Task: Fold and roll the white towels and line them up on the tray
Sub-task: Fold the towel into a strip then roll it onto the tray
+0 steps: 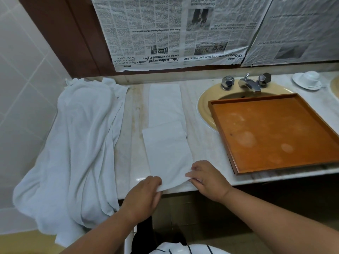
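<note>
- Head view: the folded towel (167,143) lies as a narrow strip on the counter (132,143). Its long axis runs from the front edge straight away toward the wall, and a nearer layer overlaps the far part.
- Its near end sits at the counter's front edge, directly under both hands, so a roll would likely travel away from the person along that axis.
- The left hand (145,189) curls its fingers round the near-left corner. The right hand (207,178) pinches the near-right corner, so both grasp the towel about equally near.
- Both forearms reach in from below, palms down, wrists low at the edge.
- The tray (311,116) rests to the right, partly over the sink (203,103), and holds no towels yet.
- A heap of loose towels (77,143) drapes over the counter's left end.
</note>
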